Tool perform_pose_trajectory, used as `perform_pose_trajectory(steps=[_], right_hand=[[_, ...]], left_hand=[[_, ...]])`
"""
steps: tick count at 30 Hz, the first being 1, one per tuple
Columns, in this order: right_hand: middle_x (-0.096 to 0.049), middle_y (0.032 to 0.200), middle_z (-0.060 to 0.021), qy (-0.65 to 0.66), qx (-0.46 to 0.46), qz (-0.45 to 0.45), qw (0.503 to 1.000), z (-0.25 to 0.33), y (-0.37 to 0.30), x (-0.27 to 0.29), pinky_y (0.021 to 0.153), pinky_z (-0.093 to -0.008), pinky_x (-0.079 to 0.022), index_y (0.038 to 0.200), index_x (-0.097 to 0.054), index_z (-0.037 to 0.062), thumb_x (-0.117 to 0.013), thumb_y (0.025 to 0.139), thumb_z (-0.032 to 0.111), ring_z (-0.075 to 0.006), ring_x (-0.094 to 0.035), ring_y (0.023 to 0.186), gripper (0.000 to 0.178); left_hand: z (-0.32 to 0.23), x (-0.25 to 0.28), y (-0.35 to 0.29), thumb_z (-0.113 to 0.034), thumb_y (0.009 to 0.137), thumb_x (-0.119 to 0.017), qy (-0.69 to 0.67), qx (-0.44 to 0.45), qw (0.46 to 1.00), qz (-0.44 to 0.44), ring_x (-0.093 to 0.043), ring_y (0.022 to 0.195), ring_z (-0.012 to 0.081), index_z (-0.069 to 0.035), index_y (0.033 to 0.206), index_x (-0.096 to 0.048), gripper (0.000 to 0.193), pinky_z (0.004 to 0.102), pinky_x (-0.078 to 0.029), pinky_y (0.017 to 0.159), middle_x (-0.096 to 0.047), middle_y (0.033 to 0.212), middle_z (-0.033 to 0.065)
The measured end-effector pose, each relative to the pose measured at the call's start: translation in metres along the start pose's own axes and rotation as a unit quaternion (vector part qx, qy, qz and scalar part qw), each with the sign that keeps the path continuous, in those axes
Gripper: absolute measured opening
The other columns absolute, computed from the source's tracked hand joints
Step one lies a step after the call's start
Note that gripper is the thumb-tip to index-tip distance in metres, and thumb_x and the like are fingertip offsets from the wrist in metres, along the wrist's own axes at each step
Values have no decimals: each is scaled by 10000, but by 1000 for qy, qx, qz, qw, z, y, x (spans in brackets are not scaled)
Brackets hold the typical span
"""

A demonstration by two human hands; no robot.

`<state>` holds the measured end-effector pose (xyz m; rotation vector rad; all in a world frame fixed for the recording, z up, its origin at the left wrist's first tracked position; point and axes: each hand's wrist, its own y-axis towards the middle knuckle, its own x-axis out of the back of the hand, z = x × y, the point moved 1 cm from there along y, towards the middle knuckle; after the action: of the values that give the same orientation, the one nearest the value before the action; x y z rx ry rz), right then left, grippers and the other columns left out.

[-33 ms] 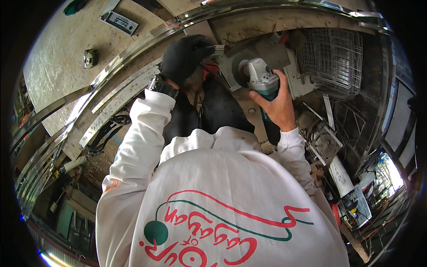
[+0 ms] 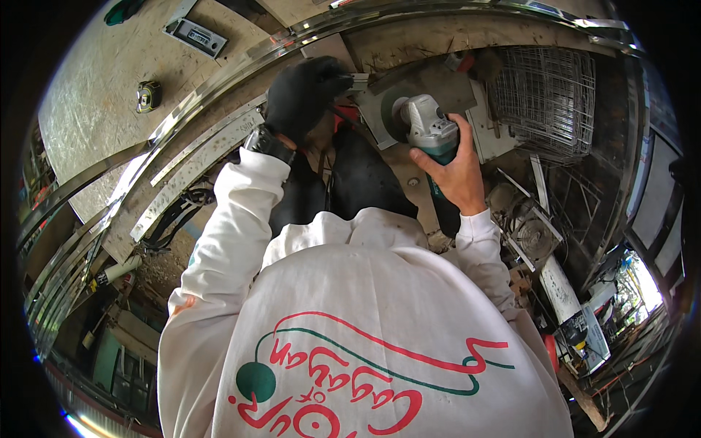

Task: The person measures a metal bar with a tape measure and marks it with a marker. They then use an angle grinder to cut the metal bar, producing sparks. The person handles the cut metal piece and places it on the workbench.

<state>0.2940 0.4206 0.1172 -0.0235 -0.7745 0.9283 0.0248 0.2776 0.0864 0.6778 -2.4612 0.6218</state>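
Observation:
My right hand [image 2: 454, 169], bare, is wrapped round the body of a grey and green angle grinder [image 2: 432, 130]. The grinder's disc [image 2: 395, 115] points left, close to an angled metal strip [image 2: 377, 130]. In a black glove, my left hand [image 2: 305, 95] is closed, its fingertips at the end of a short light metal piece [image 2: 358, 82]. The glove hides most of that piece. Between the disc and the glove there is a gap. A red object [image 2: 347, 115], partly covered, lies below the left fingers.
Long shiny metal tubes [image 2: 175, 117] curve across the far side and left. Beyond them a board [image 2: 87, 102] bears a tape measure [image 2: 148, 96] and a level [image 2: 196, 37]. Wire mesh [image 2: 548, 102] stands far right, a round fan-like object [image 2: 531, 237] nearer.
My left wrist and sleeve have shifted very slightly to the right. The grinder and my right hand look unmoved.

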Motion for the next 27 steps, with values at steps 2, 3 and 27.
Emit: perform_pose_trajectory(steps=[2, 3, 27], right_hand=[[-693, 1239, -273, 5, 3, -8, 1000, -2, 6, -1, 931, -478, -567, 1469, -418, 76, -925, 800, 405, -426, -716, 1115, 902], [-691, 1243, -273, 11, -1, -8, 1000, -1, 9, -1, 933, -480, -567, 1470, -417, 75, -923, 801, 415, -425, -715, 1119, 905], [-666, 1290, -265, 95, -26, 25, 995, -6, 11, -22, 1001, -439, -531, 1497, -409, 48, -917, 804, 439, -359, -688, 1175, 944]], left_hand=[[-1, -2, 2, -267, 874, -809, 41, -15, 998, -47, -719, 914, 303, -108, 1085, -780, 265, 413, -558, 813, -722, 971, 129], [4, -6, 2, -270, 867, -824, 41, -25, 996, -75, -716, 947, 302, -115, 1115, -775, 297, 411, -555, 824, -719, 1008, 128], [23, -23, -2, -276, 843, -860, 46, -84, 986, -137, -670, 1020, 344, -172, 1161, -784, 343, 428, -549, 847, -686, 1081, 129]])
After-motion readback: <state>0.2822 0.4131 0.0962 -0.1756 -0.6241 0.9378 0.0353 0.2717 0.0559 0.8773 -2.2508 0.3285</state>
